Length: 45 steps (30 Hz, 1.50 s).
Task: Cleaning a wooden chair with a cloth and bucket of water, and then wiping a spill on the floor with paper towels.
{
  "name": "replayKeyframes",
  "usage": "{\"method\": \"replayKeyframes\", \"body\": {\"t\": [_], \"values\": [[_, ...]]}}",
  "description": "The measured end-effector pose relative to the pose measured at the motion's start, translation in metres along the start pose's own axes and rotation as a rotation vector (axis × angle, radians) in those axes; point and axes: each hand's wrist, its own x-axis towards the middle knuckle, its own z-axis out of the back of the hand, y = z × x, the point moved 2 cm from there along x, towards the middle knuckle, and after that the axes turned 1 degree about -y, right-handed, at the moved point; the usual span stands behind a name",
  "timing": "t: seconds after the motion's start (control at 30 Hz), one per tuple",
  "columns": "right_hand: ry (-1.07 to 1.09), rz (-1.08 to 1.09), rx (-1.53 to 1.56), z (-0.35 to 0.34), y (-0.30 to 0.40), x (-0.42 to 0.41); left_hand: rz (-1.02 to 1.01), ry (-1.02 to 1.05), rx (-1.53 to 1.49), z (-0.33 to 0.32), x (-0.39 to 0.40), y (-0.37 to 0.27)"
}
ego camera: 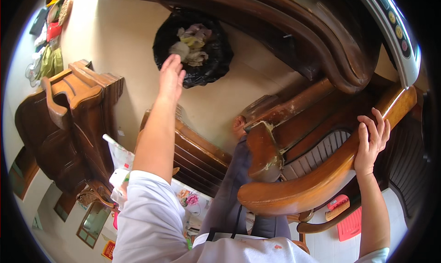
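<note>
My left hand [172, 75] reaches over the near rim of a bin lined with a black plastic bag [215, 68]. Its fingers are loosely extended, with nothing between them. Just beyond the fingertips is a blurred, whitish crumpled wad [180, 50]; whether it touches them is hard to tell. Crumpled tissues and wrappers [196, 39] lie in the bag. On the right, my right hand [372, 142] rests with spread fingers on the curved wooden armrest [303, 190] of a dark wooden seat.
A dark carved wooden bench [275, 18] borders the bin at the back. Wooden furniture [82, 104] stands at left. A low slatted wooden piece [200, 149] lies below my left forearm. Red plastic items [349, 223] are at lower right. A grey-white control panel [396, 32] juts in at upper right.
</note>
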Motion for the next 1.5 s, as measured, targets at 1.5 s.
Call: {"method": "replayKeyframes", "body": {"t": [1.5], "values": [[0.038,-0.113,-0.113,-0.036,-0.065,0.016,-0.393,-1.609,0.866,0.424,-0.401,-0.037]]}}
